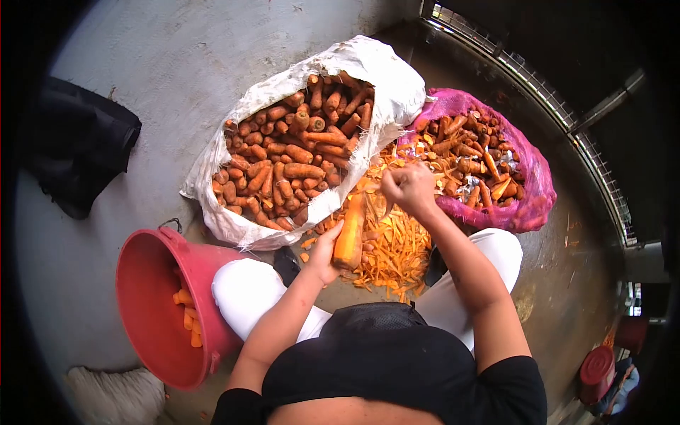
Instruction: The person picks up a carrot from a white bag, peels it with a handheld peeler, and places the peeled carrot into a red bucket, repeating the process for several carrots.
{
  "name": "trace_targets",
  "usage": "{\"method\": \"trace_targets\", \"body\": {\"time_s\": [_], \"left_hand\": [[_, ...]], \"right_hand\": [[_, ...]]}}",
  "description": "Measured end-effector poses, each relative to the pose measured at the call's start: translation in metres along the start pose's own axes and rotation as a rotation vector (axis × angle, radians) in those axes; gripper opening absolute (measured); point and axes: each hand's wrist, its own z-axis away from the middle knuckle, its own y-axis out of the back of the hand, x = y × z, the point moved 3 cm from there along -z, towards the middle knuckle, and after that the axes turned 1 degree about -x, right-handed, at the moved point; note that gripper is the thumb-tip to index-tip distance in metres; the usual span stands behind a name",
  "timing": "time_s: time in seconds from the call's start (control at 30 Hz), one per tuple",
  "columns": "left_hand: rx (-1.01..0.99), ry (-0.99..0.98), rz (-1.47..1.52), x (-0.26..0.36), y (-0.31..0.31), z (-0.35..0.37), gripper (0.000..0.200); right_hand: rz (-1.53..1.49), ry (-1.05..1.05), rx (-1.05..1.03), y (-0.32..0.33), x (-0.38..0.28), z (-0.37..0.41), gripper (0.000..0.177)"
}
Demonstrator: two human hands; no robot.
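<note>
In my left hand (325,256) is a large carrot (348,239), peeled bright orange at its near end and darker toward its far end. My right hand (411,188) is closed just beyond the carrot's far end. Whatever tool it grips is hidden or too small to name. Below both hands lies a pile of orange carrot peelings (394,249). A white sack (397,74) full of unpeeled carrots (303,171) lies open in front. To its right, a pink mesh sack (536,185) holds more carrots and scraps.
A red bucket (145,283) with several peeled carrot pieces (188,320) stands tilted toward me by my left knee. Dark cloth (81,142) hangs at far left. A pale sack (117,397) lies at lower left. A metal grating (531,88) edges the floor at right, and another red bucket (597,366) stands lower right.
</note>
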Motion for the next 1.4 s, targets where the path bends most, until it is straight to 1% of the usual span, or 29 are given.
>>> {"method": "trace_targets", "body": {"time_s": [0.07, 0.1, 0.13, 0.2, 0.27, 0.33, 0.37, 0.5, 0.6, 0.67, 0.7, 0.73, 0.8, 0.83, 0.87, 0.9, 0.93, 1.03, 1.1, 1.13, 1.2, 1.27, 1.3, 1.33, 1.4], "left_hand": [[0.021, -0.007, -0.017, 0.001, 0.003, -0.005, 0.049], [0.03, -0.025, -0.01, 0.001, -0.001, -0.004, 0.046], [0.097, -0.004, -0.003, -0.002, 0.004, -0.009, 0.044], [0.232, 0.043, 0.011, -0.008, 0.02, -0.019, 0.042], [0.186, 0.064, -0.026, -0.007, 0.015, -0.016, 0.039], [0.138, 0.082, -0.02, -0.008, 0.016, -0.019, 0.039], [0.178, 0.079, 0.002, -0.009, 0.016, -0.018, 0.038], [0.129, 0.049, 0.051, -0.012, 0.014, -0.017, 0.037], [0.113, 0.024, 0.047, -0.01, 0.006, -0.014, 0.037], [0.109, 0.027, 0.004, -0.003, -0.013, -0.006, 0.037], [0.057, 0.073, -0.126, -0.004, 0.004, -0.004, 0.04], [0.042, 0.078, -0.129, -0.008, 0.005, 0.0, 0.041], [0.016, 0.094, -0.141, -0.012, 0.005, 0.007, 0.043], [-0.018, 0.116, -0.093, -0.014, 0.008, 0.006, 0.044], [-0.044, 0.119, -0.109, -0.012, 0.005, 0.008, 0.045], [-0.072, 0.121, -0.129, -0.008, -0.001, 0.011, 0.045], [-0.099, 0.127, -0.149, -0.006, -0.004, 0.013, 0.046], [-0.034, 0.065, -0.185, -0.006, -0.003, 0.011, 0.05], [-0.01, 0.061, -0.096, -0.006, -0.005, 0.006, 0.051], [0.004, 0.056, -0.052, -0.005, -0.005, 0.005, 0.052], [-0.007, 0.018, -0.078, -0.005, 0.006, 0.0, 0.049], [-0.007, -0.042, -0.104, -0.004, 0.008, -0.004, 0.046], [0.117, 0.031, -0.047, -0.007, 0.022, -0.012, 0.043], [0.151, 0.038, -0.057, -0.006, 0.022, -0.014, 0.041], [0.216, 0.056, -0.081, -0.006, 0.02, -0.015, 0.039]], "right_hand": [[-0.101, 0.133, -0.04, 0.003, -0.025, 0.005, 0.032], [-0.165, 0.209, -0.038, 0.003, -0.036, 0.008, 0.031], [-0.228, 0.285, -0.037, 0.003, -0.046, 0.012, 0.031], [-0.239, 0.355, -0.084, 0.004, -0.061, 0.017, 0.032], [-0.23, 0.446, -0.104, 0.003, -0.07, 0.021, 0.034], [-0.226, 0.44, -0.118, -0.001, -0.069, 0.024, 0.034], [-0.231, 0.45, -0.122, -0.005, -0.066, 0.025, 0.034], [-0.239, 0.47, -0.135, -0.005, -0.063, 0.027, 0.035], [-0.282, 0.479, -0.104, -0.006, -0.061, 0.024, 0.034], [-0.255, 0.42, -0.057, -0.006, -0.051, 0.018, 0.033], [-0.24, 0.389, -0.032, -0.007, -0.042, 0.014, 0.033], [-0.18, 0.317, -0.033, -0.007, -0.025, 0.007, 0.032], [0.046, 0.241, -0.073, -0.003, 0.006, -0.003, 0.033], [0.163, 0.241, 0.008, -0.002, 0.016, -0.005, 0.037], [0.284, 0.245, 0.089, -0.001, 0.025, -0.005, 0.04], [0.26, 0.034, -0.032, -0.003, 0.04, -0.003, 0.043], [0.352, -0.014, 0.029, -0.001, 0.044, -0.005, 0.045], [0.259, -0.085, 0.092, 0.003, 0.043, -0.003, 0.046], [0.174, -0.079, 0.11, 0.006, 0.025, -0.003, 0.045], [0.063, -0.145, -0.013, 0.007, 0.015, -0.003, 0.041], [-0.108, -0.027, -0.086, 0.007, -0.007, 0.002, 0.031], [-0.187, 0.185, -0.057, -0.002, -0.029, 0.011, 0.031], [-0.212, 0.28, -0.065, -0.002, -0.042, 0.017, 0.032], [-0.237, 0.373, -0.072, 0.001, -0.056, 0.021, 0.034], [-0.235, 0.418, -0.135, 0.001, -0.068, 0.026, 0.032]]}}
